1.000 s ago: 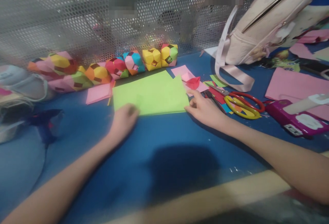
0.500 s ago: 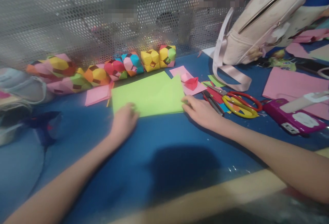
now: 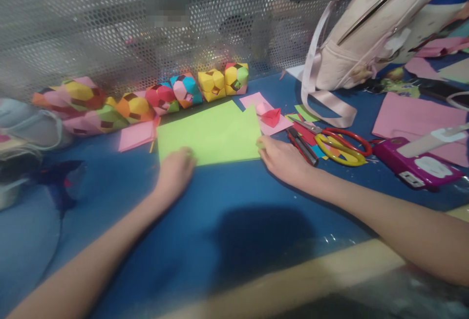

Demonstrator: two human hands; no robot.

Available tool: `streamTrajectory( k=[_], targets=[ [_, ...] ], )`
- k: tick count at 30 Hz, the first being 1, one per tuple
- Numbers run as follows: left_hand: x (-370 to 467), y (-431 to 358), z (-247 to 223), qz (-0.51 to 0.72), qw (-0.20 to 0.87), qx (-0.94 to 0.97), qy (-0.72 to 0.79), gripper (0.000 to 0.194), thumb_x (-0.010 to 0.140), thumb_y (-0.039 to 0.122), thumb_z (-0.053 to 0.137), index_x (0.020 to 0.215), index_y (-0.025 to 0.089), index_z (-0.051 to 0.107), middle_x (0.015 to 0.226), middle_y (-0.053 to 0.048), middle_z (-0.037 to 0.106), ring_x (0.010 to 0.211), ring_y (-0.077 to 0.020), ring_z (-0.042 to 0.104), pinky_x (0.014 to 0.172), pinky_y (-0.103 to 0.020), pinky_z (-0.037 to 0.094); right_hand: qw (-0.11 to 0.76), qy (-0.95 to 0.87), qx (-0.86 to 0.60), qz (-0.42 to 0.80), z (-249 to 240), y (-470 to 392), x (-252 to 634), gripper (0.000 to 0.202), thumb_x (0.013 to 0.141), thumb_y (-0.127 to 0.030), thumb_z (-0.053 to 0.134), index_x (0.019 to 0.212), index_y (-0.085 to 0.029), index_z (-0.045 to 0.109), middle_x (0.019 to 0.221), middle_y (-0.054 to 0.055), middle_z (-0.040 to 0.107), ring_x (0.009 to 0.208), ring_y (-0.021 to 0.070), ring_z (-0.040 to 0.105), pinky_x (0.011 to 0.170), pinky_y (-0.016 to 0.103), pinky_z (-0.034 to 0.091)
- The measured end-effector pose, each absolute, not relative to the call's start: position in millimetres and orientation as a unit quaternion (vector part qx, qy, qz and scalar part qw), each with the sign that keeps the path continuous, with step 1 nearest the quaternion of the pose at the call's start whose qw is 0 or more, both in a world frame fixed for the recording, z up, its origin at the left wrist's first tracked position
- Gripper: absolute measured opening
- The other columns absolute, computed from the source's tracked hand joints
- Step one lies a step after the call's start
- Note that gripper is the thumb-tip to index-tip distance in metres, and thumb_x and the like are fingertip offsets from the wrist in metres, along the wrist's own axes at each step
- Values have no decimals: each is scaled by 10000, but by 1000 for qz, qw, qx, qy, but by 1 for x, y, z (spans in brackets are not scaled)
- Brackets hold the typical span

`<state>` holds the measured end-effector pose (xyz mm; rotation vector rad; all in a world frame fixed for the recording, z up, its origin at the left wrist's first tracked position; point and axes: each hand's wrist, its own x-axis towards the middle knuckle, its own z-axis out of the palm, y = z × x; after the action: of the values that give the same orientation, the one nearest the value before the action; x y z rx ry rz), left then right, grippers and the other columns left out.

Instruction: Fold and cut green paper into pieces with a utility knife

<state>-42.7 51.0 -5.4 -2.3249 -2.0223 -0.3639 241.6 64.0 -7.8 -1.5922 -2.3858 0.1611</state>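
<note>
Green paper [image 3: 210, 136]: flat between both hands
Left hand [image 3: 177, 170]: curled on its near edge; blurred, cannot tell if gripping
Right hand [image 3: 279, 159]: fingertips at its right edge; cannot tell whether pinched
Scissors [image 3: 344, 149]: right of the right hand

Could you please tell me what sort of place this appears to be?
Most likely a papercraft table, though whether at home or in a workshop I cannot tell: folded paper balls stand in a row behind green paper, with scissors to the right.
</note>
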Motion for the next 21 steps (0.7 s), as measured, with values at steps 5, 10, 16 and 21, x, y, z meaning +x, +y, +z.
streamTrajectory(
  k=[5,10,16,21],
  targets=[
    [-43,52,-5,-89,39,-767,-634,179,927,241,414,935,148,568,776,-105,639,803,-270,580,729,-354,442,92,-831,-548,25,-5,62,239,226,944,-152,349,1051,-131,547,873,120,669,724,225,607,553,312,253],
    [-43,52,-5,-71,53,-787,-610,195,922,203,413,885,139,593,840,-131,670,800,-263,583,742,-356,436,48,-835,-548,6,1,59,235,245,948,-117,332,1071,-114,543,899,130,650,736,210,583,532,309,205],
    [-48,54,-7,-74,64,-799,-593,224,935,204,403,866,147,608,854,-120,685,785,-240,588,737,-342,446,17,-838,-545,-3,8,56,232,259,948,-97,336,1086,-98,556,954,140,632,755,205,580,518,310,180],
    [-51,57,-10,-83,72,-807,-581,229,948,236,414,881,157,619,841,-88,687,788,-218,596,745,-328,462,22,-840,-541,-24,5,55,233,255,959,-131,350,1072,-109,577,928,132,627,743,203,579,514,316,175]
  ],
)
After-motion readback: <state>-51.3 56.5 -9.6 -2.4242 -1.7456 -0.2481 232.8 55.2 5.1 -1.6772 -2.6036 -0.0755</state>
